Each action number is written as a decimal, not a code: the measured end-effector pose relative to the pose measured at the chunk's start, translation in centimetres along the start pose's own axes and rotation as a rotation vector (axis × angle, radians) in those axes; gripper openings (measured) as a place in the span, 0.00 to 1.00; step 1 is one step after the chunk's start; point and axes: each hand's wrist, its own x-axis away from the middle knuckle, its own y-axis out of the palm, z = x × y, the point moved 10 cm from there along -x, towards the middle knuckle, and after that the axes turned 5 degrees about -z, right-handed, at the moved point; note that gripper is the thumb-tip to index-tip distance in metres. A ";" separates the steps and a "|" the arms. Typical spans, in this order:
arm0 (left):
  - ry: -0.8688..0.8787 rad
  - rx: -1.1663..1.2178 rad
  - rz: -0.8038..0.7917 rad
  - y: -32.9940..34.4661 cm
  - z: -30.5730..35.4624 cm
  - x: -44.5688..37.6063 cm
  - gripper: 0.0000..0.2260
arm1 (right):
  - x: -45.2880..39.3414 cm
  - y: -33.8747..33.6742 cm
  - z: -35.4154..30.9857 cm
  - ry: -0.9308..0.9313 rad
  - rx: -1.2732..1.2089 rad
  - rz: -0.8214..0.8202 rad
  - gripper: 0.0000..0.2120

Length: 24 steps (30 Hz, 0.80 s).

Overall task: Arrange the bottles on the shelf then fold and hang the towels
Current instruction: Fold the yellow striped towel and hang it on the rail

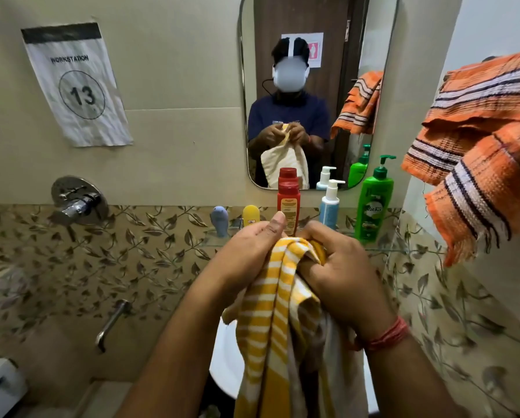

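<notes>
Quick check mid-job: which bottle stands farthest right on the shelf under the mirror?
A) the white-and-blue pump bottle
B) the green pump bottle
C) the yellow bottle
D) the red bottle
B: the green pump bottle stands at the right end of the shelf, past the white-and-blue pump bottle, the red bottle and the yellow bottle.

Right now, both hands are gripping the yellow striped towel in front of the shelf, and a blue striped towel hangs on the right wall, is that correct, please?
Almost. Both the left hand and right hand do grip the yellow striped towel in front of the shelf, but the towel hanging on the right wall is orange with striped bands, not blue. The head view shows this.
</notes>
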 end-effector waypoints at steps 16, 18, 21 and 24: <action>0.457 -0.759 0.332 -0.1 3.9 3.6 0.11 | -1.4 1.4 3.2 0.415 0.143 -0.255 0.14; 0.436 -0.767 0.363 -0.4 3.8 3.4 0.10 | -1.2 1.9 2.9 0.425 0.160 -0.354 0.16; 0.399 -0.701 0.380 -0.7 3.2 2.9 0.12 | -0.7 2.0 2.3 0.421 0.189 -0.488 0.21; 0.341 -0.582 0.342 -0.8 2.5 2.6 0.17 | -0.1 1.4 1.8 0.433 0.159 -0.572 0.23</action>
